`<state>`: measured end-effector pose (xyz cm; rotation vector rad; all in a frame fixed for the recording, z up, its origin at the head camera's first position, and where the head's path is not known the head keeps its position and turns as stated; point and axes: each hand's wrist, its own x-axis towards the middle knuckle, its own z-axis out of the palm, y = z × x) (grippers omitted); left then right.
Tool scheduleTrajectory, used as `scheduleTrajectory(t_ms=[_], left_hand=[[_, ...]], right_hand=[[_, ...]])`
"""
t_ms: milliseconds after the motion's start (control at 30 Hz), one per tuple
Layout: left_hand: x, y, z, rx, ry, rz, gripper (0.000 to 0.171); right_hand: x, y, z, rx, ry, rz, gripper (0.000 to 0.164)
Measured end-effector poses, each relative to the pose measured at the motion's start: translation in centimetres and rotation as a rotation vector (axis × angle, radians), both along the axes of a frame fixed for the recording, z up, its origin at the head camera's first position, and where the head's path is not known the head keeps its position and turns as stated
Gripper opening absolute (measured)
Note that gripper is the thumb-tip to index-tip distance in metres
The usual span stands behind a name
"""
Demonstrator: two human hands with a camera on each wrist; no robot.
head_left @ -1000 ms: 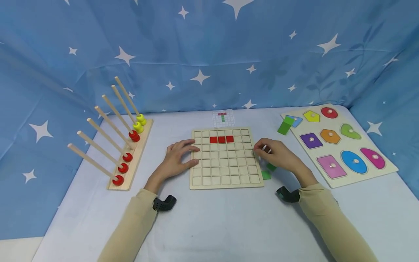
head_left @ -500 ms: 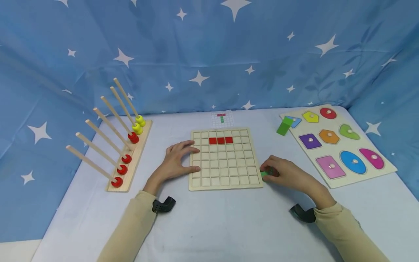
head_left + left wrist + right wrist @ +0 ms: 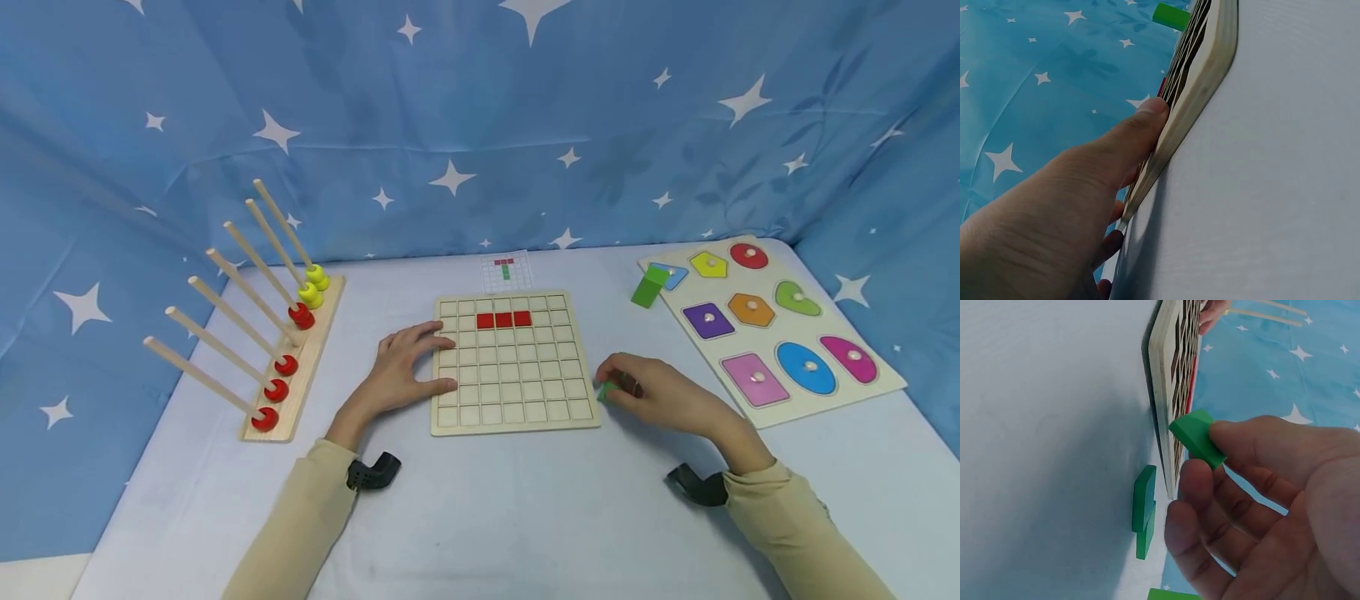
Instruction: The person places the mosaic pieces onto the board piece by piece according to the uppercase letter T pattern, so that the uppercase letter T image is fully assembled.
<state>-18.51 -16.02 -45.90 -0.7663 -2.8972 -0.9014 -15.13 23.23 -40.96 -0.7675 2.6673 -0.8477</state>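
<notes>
My left hand (image 3: 401,367) rests at the left edge of a wooden grid board (image 3: 517,421), thumb and fingers spread over its rim. In the left wrist view, the thumb (image 3: 1154,107) lies on the board's edge. Three red square tiles (image 3: 504,320) sit in a row near the board's top. Beside the board's right edge, my right hand (image 3: 663,396) pinches a green square tile (image 3: 1197,434) between thumb and fingertips, tilted and raised off the table. Two more green tiles (image 3: 1143,503) lie on the table close to the board; the right hand hides them in the head view.
A pattern card (image 3: 517,283) showing a red and green T lies behind the board. A green block (image 3: 648,287) stands at the corner of a shape puzzle (image 3: 720,346) on the right. On the left is a rod stand (image 3: 285,425) with red and yellow beads.
My right hand has moved down and toward the person along the board's right side, and a green tile is now lifted in its fingertips. The left hand keeps its place.
</notes>
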Motion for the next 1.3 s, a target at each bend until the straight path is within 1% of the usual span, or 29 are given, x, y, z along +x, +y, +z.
scheduleTrajectory(t_ms=[133, 300, 400, 533, 667, 833, 1033, 1300], left_hand=[[0.0, 0.2, 0.1, -0.012, 0.009, 0.011, 0.059], [0.2, 0.3, 0.2, -0.026, 0.0, 0.013, 0.06], [0.4, 0.2, 0.0, -0.017, -0.006, 0.014, 0.059], [0.3, 0.3, 0.1, -0.017, -0.009, 0.017, 0.059], [0.2, 0.4, 0.1, -0.027, 0.002, 0.017, 0.059], [0.2, 0.4, 0.0, -0.029, 0.006, 0.013, 0.059], [0.1, 0.3, 0.0, -0.022, 0.015, 0.011, 0.059], [0.2, 0.2, 0.0, -0.026, 0.001, 0.014, 0.059]], right_hand=[[-0.2, -0.1, 0.3, -0.033, 0.029, -0.026, 0.013], [-0.2, -0.4, 0.4, -0.021, 0.077, -0.037, 0.014], [0.1, -0.6, 0.4, -0.008, 0.113, -0.036, 0.014], [-0.2, -1.0, 0.5, 0.014, 0.163, -0.045, 0.014], [-0.7, -1.5, 0.6, 0.012, 0.175, -0.058, 0.014], [-1.1, -2.1, 0.5, -0.006, 0.168, -0.078, 0.014], [-2.0, -3.0, 0.5, -0.03, 0.189, -0.097, 0.013], [-2.9, -4.3, 0.6, -0.057, 0.182, -0.103, 0.012]])
